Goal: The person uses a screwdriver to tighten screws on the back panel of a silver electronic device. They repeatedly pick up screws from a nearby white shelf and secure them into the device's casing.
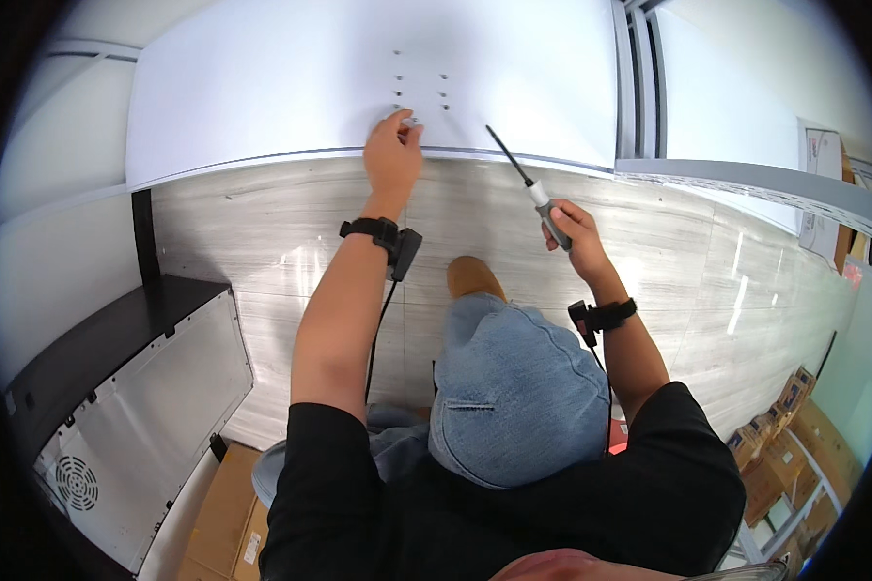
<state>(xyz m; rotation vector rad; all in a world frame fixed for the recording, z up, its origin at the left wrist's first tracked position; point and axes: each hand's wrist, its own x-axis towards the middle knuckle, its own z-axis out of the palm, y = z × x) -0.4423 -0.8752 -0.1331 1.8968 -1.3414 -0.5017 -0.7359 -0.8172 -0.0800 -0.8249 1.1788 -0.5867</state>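
My left hand reaches to the near edge of a white tabletop. Its thumb and fingertips are bent together around a tiny metal piece that looks like a screw. Just beyond those fingers, several small screws stand in two short rows on the white surface. In my right hand is a screwdriver with a grey and white handle. The fingers wrap round the handle, and its dark shaft slants up and left, with the tip over the tabletop and apart from the screws.
Grey metal posts rise at the table's right end. A black and white metal cabinet with a round vent stands at the left, near a cardboard box. More cardboard boxes are stacked at the lower right. Dark cables run from both wrist straps.
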